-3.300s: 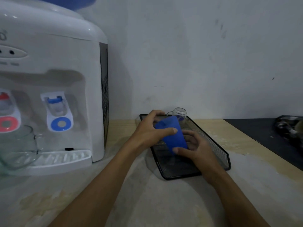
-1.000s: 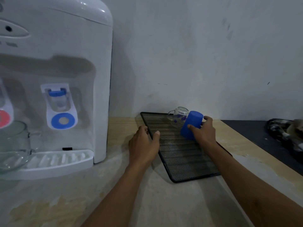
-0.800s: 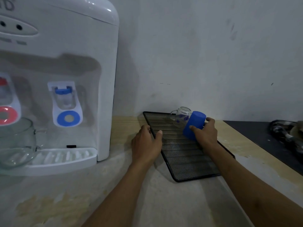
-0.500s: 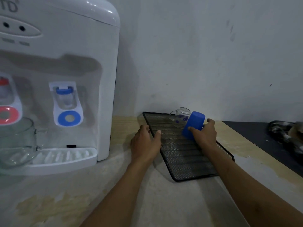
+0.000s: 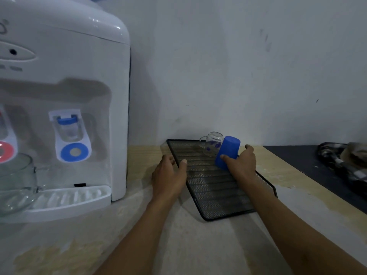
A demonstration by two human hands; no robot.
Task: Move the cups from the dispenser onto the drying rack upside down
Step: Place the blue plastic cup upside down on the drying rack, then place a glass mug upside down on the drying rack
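The right hand [image 5: 241, 165] wraps an inverted blue plastic cup [image 5: 228, 152], tilted on the black mesh drying rack [image 5: 214, 195]. Level the rim flat before letting go. The open left hand [image 5: 168, 175] steadies the rack's edge.

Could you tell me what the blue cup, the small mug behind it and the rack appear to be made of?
Blue cup: probably plastic, opaque with a matte, even colour. Mug: clear glass, see-through with a blue print. Rack: black metal mesh, judging by its fine grid and thin rim.
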